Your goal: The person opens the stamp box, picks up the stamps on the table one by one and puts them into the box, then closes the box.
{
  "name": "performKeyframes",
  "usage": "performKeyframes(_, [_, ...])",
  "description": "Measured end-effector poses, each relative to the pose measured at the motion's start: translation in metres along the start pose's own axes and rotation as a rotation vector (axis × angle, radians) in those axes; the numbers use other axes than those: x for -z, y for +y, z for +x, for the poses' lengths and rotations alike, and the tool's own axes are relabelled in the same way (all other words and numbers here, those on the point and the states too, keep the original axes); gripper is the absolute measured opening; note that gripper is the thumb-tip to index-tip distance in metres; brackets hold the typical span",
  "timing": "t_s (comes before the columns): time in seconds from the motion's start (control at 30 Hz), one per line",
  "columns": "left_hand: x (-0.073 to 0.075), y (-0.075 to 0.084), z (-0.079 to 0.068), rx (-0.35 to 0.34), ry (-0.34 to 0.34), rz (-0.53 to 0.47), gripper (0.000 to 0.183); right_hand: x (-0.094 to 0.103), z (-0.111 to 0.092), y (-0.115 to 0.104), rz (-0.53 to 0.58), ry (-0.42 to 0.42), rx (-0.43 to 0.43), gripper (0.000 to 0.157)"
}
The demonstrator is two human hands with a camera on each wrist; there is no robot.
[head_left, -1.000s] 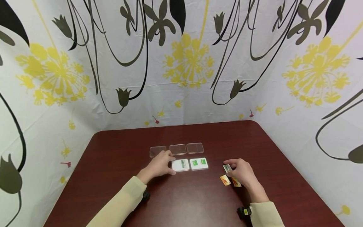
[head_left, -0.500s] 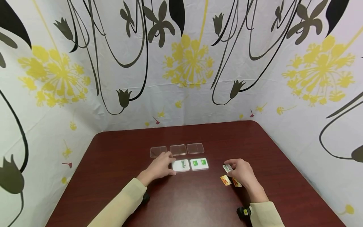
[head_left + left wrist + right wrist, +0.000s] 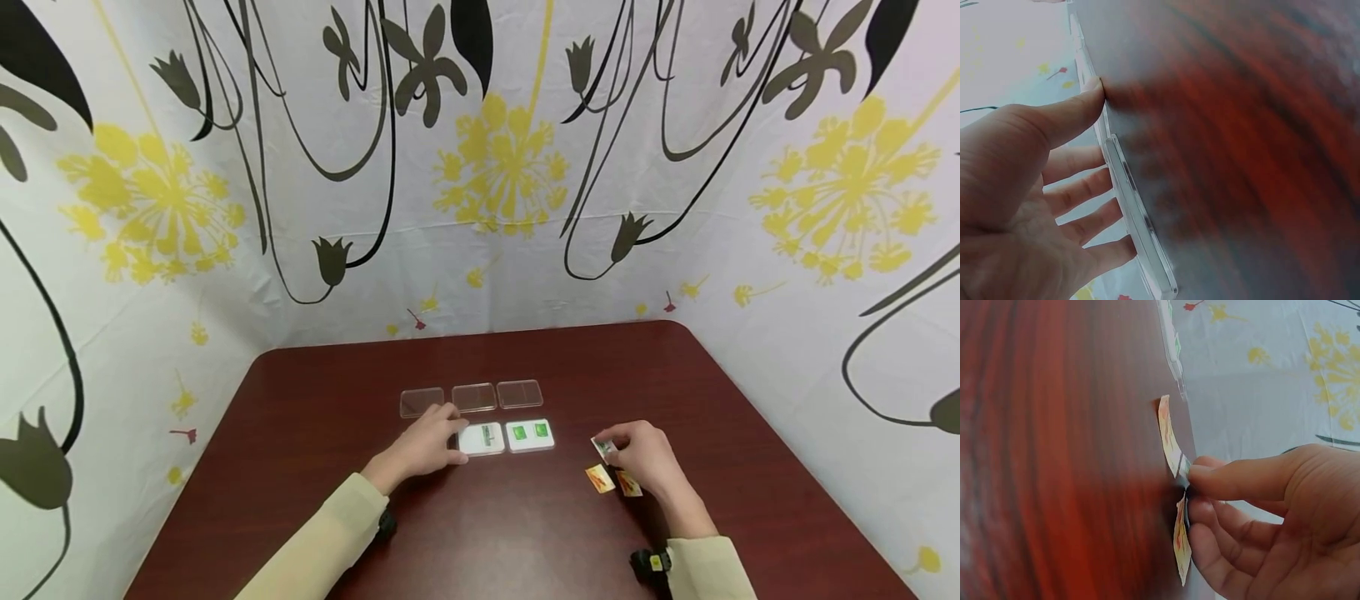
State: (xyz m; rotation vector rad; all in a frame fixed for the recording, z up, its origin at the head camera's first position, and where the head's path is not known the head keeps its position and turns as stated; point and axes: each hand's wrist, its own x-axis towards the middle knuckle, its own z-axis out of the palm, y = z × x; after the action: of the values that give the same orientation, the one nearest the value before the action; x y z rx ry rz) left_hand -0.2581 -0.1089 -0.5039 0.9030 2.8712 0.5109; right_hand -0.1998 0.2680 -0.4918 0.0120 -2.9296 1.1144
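Observation:
My left hand (image 3: 422, 444) holds the left end of a flat clear case with a white insert (image 3: 480, 439), thumb at the near edge and fingers at the far edge. The insert bears a small green picture. Touching or nearly touching it on the right is a second white case (image 3: 529, 435) with two green pictures. My right hand (image 3: 648, 458) pinches a small green-and-white picture card (image 3: 602, 448) between thumb and fingers; the hand partly covers it. Two orange-yellow picture cards, one left (image 3: 600, 478) and one right (image 3: 628, 483), lie just below that hand.
Behind the white cases, a row of clear plastic lids or trays (image 3: 474, 397) lies on the dark red-brown table (image 3: 480, 533). A white cloth (image 3: 487, 275) with flowers hangs round the table's back and sides.
My right fingers have closed in over the green-and-white card, covering more of it. The left hand stays on its case. The whole head view has shifted very slightly.

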Motion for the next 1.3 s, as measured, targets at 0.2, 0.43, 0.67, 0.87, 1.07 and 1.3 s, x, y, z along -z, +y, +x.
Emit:
performKeyframes(0.2, [0.000,0.000,0.001,0.000,0.005,-0.008,0.062,0.002,0.000,0.004,0.042,-0.010,-0.008,0.023])
performKeyframes(0.43, [0.001,0.000,0.001,0.002,0.012,-0.019,0.062,0.003,0.002,0.010,0.129,-0.028,-0.021,0.023])
performKeyframes(0.67, [0.003,0.002,0.000,0.004,0.014,-0.030,0.062,0.005,0.004,0.012,0.173,-0.016,0.007,0.024])
performKeyframes(0.87, [0.003,0.001,0.000,-0.007,0.020,-0.034,0.062,0.005,0.007,0.011,0.255,-0.014,-0.001,0.031])
performKeyframes(1.07, [0.001,0.001,0.000,0.000,0.010,-0.035,0.062,0.003,0.007,0.009,0.301,-0.006,0.006,0.032])
performKeyframes(1.3, [0.004,0.001,0.000,-0.004,0.007,-0.020,0.062,0.001,0.006,0.003,0.350,-0.006,0.014,0.032])
